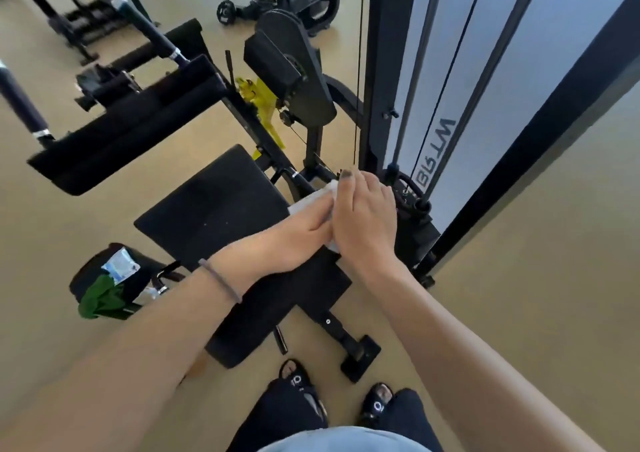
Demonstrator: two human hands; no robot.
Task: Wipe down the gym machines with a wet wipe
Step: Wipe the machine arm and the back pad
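Observation:
A black padded seat (211, 209) of a cable gym machine lies below me. My left hand (287, 244) and my right hand (367, 216) meet above the seat's right edge, side by side and touching. Both hold a white wet wipe (313, 200), which shows past the fingers; part of it is hidden under the hands. The fingers of both hands are closed around the wipe. A dark band circles my left wrist.
The machine's weight tower (436, 81) with cables rises on the right. A black knee pad (131, 122) and yellow lever (263, 105) lie beyond the seat. A black bag (110, 278) with a green cloth and wipe packet sits left on the floor. My sandalled feet (346, 396) stand near the seat's base.

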